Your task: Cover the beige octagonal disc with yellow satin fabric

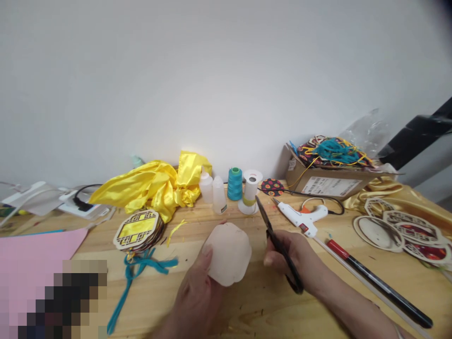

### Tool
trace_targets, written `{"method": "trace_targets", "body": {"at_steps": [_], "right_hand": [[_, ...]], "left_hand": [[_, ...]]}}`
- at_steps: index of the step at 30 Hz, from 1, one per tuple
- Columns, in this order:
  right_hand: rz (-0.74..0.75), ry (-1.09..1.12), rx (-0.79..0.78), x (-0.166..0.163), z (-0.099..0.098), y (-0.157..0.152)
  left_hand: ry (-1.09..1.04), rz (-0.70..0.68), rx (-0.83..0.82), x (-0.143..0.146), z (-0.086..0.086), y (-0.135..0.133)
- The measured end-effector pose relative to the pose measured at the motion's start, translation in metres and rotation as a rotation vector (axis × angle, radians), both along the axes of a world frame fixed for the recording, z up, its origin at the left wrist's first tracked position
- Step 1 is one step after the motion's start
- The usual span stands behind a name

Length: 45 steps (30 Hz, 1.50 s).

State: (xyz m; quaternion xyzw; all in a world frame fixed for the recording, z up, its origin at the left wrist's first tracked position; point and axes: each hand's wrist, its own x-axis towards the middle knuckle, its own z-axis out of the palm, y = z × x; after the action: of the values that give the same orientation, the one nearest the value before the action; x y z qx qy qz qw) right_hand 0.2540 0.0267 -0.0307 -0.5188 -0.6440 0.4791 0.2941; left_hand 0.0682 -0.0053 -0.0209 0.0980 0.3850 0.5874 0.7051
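Observation:
My left hand (199,282) grips a pale, scallop-edged disc (231,254) by its left side, thumb on top. Whether it is paper, card or fabric I cannot tell. To its right, my right hand (291,256) is closed round a pair of dark scissors (278,242), blades pointing up and away from me. The blades look closed and are apart from the disc. Left of the disc lies a stack of octagonal wooden lattice frames (136,229) with yellow fabric inside and a teal tassel (129,287).
Behind stand two white squeeze bottles (219,197), a teal thread cone (235,184) and a white spool (250,188). A white glue gun (300,215), its cord and a black marker (384,287) lie right. Yellow satin (151,183) and a full cardboard box (318,182) sit by the wall.

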Motion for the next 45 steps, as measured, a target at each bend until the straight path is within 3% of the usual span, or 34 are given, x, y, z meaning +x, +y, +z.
{"method": "trace_targets", "body": {"at_steps": [3,6,10,14,18,20,25,27,30,34,36,40,45], "right_hand": [[0.04,0.195,-0.106,-0.004,-0.001,-0.002],[0.01,0.275,-0.102,-0.006,-0.003,-0.003],[-0.053,0.441,-0.098,-0.003,-0.001,0.001],[-0.033,0.387,-0.056,0.002,0.003,0.001],[0.077,0.33,-0.062,0.004,0.003,-0.001],[0.05,0.324,-0.039,0.004,0.0,0.0],[-0.019,0.361,-0.098,-0.001,-0.008,0.002],[-0.022,0.408,-0.128,-0.004,-0.01,0.0],[-0.011,0.432,-0.114,-0.005,-0.008,-0.003],[0.098,0.38,-0.118,-0.002,-0.001,-0.003],[0.134,0.347,-0.127,-0.001,0.002,-0.002],[0.056,0.205,-0.085,-0.001,0.005,-0.001],[0.002,-0.353,0.204,-0.002,0.017,-0.006]], "left_hand": [[0.016,-0.07,0.06,0.0,-0.002,-0.002],[0.04,-0.195,0.131,-0.002,-0.006,-0.004],[0.239,-0.298,0.233,-0.007,-0.008,-0.005],[0.329,-0.553,0.282,-0.006,-0.006,-0.009],[0.254,-0.749,0.188,-0.005,-0.005,-0.013],[0.288,-0.702,0.134,-0.006,-0.004,-0.011],[0.338,-0.294,0.1,-0.01,0.0,-0.001],[0.329,-0.308,0.095,-0.01,0.0,0.0],[0.312,-0.435,0.117,-0.009,-0.002,-0.003],[0.167,-0.592,0.096,-0.01,-0.006,-0.006],[0.136,-0.604,0.052,-0.01,-0.007,-0.006],[0.236,-0.424,0.054,-0.012,-0.002,-0.001],[0.284,-0.178,0.072,-0.016,0.005,0.004]]}}
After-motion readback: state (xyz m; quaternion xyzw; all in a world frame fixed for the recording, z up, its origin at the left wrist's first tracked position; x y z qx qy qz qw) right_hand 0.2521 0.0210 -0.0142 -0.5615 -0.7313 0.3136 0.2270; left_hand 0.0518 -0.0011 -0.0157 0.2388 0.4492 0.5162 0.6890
